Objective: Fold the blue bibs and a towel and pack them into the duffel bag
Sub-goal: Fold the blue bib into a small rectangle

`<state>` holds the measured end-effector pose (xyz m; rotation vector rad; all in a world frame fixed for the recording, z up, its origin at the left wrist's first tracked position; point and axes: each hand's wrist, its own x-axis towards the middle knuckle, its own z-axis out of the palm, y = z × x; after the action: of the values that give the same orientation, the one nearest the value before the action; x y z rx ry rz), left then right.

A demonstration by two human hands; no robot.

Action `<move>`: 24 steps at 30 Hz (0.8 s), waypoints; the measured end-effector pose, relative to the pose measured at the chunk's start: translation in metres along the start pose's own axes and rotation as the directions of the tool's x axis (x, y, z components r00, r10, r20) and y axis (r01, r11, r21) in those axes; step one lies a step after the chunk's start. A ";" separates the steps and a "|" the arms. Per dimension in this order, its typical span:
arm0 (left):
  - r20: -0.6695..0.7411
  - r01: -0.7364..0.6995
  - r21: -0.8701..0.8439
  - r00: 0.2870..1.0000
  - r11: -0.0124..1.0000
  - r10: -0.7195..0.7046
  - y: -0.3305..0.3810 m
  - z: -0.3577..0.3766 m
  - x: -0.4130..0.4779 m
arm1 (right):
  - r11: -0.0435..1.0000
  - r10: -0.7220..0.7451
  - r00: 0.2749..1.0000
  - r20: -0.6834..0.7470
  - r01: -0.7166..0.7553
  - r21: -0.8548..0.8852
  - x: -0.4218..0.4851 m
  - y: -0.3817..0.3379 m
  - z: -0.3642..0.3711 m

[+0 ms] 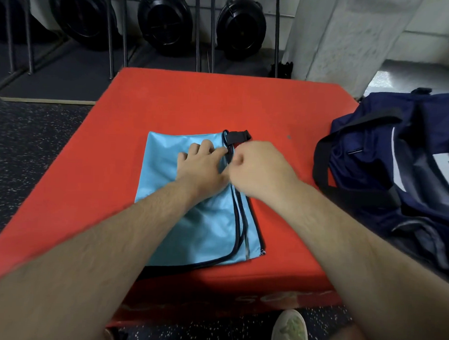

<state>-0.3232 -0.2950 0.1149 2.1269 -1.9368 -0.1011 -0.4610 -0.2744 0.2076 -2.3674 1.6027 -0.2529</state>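
A light blue bib (206, 227) with dark trim lies folded flat in the middle of the red padded box (220, 103). A black strap with a buckle (238, 137) pokes out at its far right corner. My left hand (200, 166) presses flat on the bib's upper part, fingers spread. My right hand (259, 168) is closed beside it, pinching the dark trim at the bib's right edge. The navy duffel bag (386, 160) sits open on the right edge of the box. No towel is in view.
Black weight plates (163, 20) stand in a metal rack at the back. A grey concrete pillar (345, 39) rises at the back right. Dark speckled rubber floor (28, 142) surrounds the box. My shoe (290, 330) shows at the bottom.
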 end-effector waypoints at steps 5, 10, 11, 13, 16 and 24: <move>0.073 0.036 -0.470 0.997 0.882 -0.001 -0.028 -0.017 0.024 | 0.987 -0.160 0.974 0.158 0.154 0.050 -0.021 -0.023 0.035; -0.144 0.091 -0.374 0.977 0.923 -0.154 -0.065 -0.019 0.017 | 0.971 -0.233 0.959 0.163 0.220 0.091 0.007 -0.033 0.070; -0.132 0.089 -0.364 0.980 0.927 -0.146 -0.067 -0.017 0.014 | 0.970 -0.239 0.960 0.143 0.229 0.083 0.016 -0.037 0.074; -0.092 0.079 -0.321 0.989 0.944 -0.114 -0.070 -0.009 0.008 | 0.972 -0.232 0.968 0.100 0.229 0.045 0.036 -0.038 0.085; 0.016 0.122 -0.165 0.993 0.979 -0.121 -0.070 -0.002 -0.002 | 0.981 -0.177 0.981 0.076 0.182 -0.064 0.062 -0.027 0.099; 0.135 0.195 0.001 0.972 0.981 -0.193 -0.073 -0.002 0.004 | 0.993 -0.032 0.999 0.031 0.035 -0.115 0.086 0.008 0.099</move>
<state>-0.2521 -0.2931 0.1000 2.3517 -1.7859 -0.3003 -0.4070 -0.3442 0.1103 -2.4737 1.6062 -0.1345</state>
